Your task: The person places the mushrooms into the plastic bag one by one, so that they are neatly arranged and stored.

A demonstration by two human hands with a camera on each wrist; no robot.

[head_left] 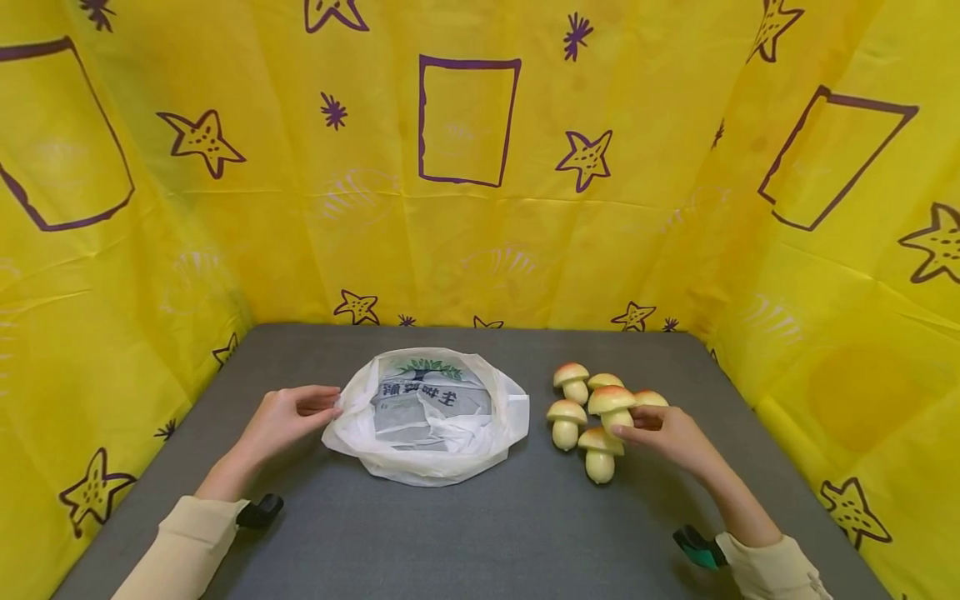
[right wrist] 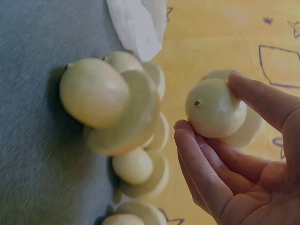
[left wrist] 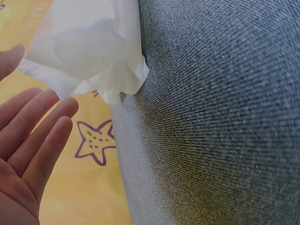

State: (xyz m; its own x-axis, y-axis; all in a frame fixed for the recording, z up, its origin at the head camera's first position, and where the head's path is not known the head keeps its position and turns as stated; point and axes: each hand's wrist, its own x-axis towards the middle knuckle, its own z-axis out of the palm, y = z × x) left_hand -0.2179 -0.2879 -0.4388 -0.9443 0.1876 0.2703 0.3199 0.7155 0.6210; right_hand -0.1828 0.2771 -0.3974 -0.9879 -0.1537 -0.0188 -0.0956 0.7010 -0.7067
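Note:
A white plastic bag (head_left: 352, 437) with its mouth spread wide shows dark printing and a green leaf design inside. At its left rim is my left hand (head_left: 296, 417); in the left wrist view the fingers (left wrist: 44, 147) are straight, apart from the thumb, right at the bag's edge. My right hand (head_left: 663, 433) pinches a toy mushroom (head_left: 612, 402) by its stem between thumb and fingers. In the right wrist view that mushroom (right wrist: 211, 110) shows its round stem end, raised beside the others. Several more mushrooms (head_left: 566, 423) with orange-yellow caps and cream stems stand or lean in a cluster just beneath.
The dark grey cloth-covered table (head_left: 450, 542) carries the bag left of centre and the mushrooms to its right. Yellow curtains (head_left: 480, 250) with purple stars enclose the back and both sides. A black strap device (head_left: 260, 511) sits on the left wrist, another (head_left: 700, 547) on the right.

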